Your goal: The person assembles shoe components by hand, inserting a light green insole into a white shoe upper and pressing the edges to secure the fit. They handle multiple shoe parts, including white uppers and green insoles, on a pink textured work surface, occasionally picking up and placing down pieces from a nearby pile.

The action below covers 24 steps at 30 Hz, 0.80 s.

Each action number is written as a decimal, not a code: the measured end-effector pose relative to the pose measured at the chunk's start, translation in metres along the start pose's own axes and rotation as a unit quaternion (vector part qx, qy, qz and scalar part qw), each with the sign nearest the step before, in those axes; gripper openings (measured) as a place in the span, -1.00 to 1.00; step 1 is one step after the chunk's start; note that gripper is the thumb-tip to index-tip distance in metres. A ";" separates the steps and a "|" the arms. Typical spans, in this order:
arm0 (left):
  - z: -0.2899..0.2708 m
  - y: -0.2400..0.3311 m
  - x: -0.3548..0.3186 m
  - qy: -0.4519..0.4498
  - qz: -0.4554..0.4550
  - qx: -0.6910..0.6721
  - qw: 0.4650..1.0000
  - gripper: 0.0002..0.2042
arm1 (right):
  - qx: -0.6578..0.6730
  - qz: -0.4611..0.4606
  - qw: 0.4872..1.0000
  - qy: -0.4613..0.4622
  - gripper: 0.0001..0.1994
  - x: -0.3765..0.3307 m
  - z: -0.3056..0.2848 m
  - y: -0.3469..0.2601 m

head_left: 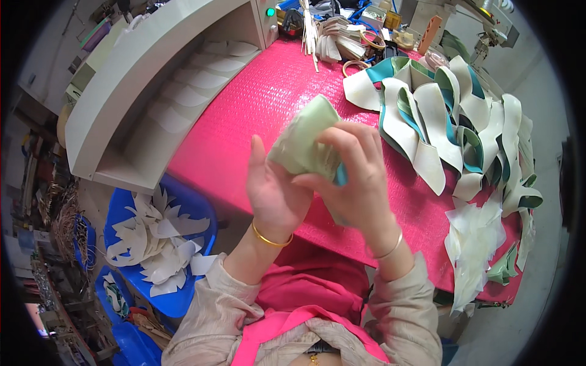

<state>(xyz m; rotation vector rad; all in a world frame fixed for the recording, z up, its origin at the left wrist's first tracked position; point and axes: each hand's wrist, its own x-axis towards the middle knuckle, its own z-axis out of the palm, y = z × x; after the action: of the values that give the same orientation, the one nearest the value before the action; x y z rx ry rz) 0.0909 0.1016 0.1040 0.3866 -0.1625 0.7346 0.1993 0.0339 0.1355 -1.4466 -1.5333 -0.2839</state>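
Observation:
A pale green shoe upper piece (pixel 303 135), with a bit of teal at its lower right, is held up over the pink-covered table (pixel 213 146). My right hand (pixel 360 174) has its fingers and thumb closed on the piece's right side. Against its lower left side rests my left hand (pixel 278 192), thumb pointing up and the other fingers hidden behind the piece. On the table to the right lie several white shoe uppers (pixel 436 122) with green and teal linings, overlapping in a heap.
At left stands a white machine housing (pixel 122 104) with white cut pieces (pixel 177 113) inside. Below it, a blue bin (pixel 210 226) holds white pieces. Translucent sheets (pixel 473 250) hang over the table's right edge. Light strips (pixel 339 39) and tape rings (pixel 356 66) sit at the back.

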 end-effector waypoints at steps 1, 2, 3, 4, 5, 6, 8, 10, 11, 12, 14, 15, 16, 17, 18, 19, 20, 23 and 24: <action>0.002 0.001 -0.001 0.010 -0.012 0.011 1.000 -0.37 | -0.013 -0.037 0.999 0.002 -0.65 0.000 -0.003 0.006; 0.004 0.001 -0.001 0.020 -0.019 0.019 0.999 -0.38 | -0.025 -0.078 0.997 0.000 -0.68 0.000 -0.007 0.012; 0.005 0.001 -0.001 0.030 -0.025 0.027 0.999 -0.38 | -0.037 -0.119 0.992 -0.002 -0.72 0.003 -0.009 0.015; 0.006 0.000 0.000 0.029 -0.028 0.020 0.999 -0.38 | -0.066 -0.132 0.989 0.016 -0.83 0.009 -0.011 0.012; 0.008 0.001 0.001 0.052 -0.019 0.121 0.991 -0.39 | -0.043 -0.097 0.994 0.004 -0.85 0.008 -0.011 0.012; 0.010 0.001 0.002 0.075 -0.009 0.221 0.972 -0.41 | -0.019 -0.062 0.998 -0.008 -0.86 0.007 -0.010 0.013; 0.009 0.008 0.000 0.056 -0.043 0.197 0.978 -0.44 | 0.280 0.197 0.936 -0.080 -0.92 0.009 -0.021 0.021; 0.008 0.030 -0.010 -0.024 -0.124 -0.051 0.991 -0.47 | 0.563 0.352 0.748 -0.030 -0.91 -0.003 -0.045 0.058; 0.012 0.035 -0.009 -0.006 -0.124 -0.017 0.992 -0.49 | 0.603 0.389 0.696 -0.028 -0.91 -0.011 -0.056 0.073; 0.020 0.041 -0.010 0.013 -0.124 0.016 0.992 -0.51 | 0.594 0.377 0.711 0.016 -0.89 -0.019 -0.051 0.073; 0.031 0.044 -0.002 -0.001 -0.069 0.129 0.989 -0.64 | 0.583 0.311 0.749 0.052 -0.80 -0.017 -0.041 0.065; 0.031 0.048 0.005 -0.044 -0.067 0.312 0.947 -0.69 | 0.617 0.305 0.725 0.010 -0.69 -0.010 -0.044 0.069; 0.030 0.053 0.011 -0.086 -0.065 0.483 0.869 -0.74 | 0.622 0.314 0.713 -0.082 -0.65 0.004 -0.047 0.069; 0.029 0.051 0.018 -0.162 -0.032 0.568 0.806 -0.80 | 0.624 0.314 0.695 -0.174 -0.62 0.016 -0.050 0.067; 0.027 0.049 0.023 -0.228 0.012 0.638 0.735 -0.85 | 0.545 0.353 0.743 -0.160 -0.65 0.014 -0.045 0.064; 0.013 0.047 0.023 -0.302 0.004 0.658 0.690 -0.79 | 0.460 0.390 0.785 -0.143 -0.67 0.012 -0.042 0.061; -0.005 0.038 0.013 -0.276 -0.018 0.627 0.729 -0.77 | 0.451 0.410 0.775 -0.166 -0.70 0.010 -0.041 0.061; -0.070 0.013 -0.036 -0.103 -0.234 0.424 0.869 -0.66 | 0.435 0.411 0.775 -0.201 -0.78 -0.008 -0.044 0.080; -0.079 0.001 -0.046 -0.073 -0.219 0.344 0.910 -0.63 | 0.434 0.403 0.778 -0.208 -0.79 -0.016 -0.043 0.086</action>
<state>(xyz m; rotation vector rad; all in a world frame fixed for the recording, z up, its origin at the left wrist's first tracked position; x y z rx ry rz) 0.0568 0.1050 0.0191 1.1163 0.0532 0.2911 0.2912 0.0155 0.1080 -1.2531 -0.9516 1.1883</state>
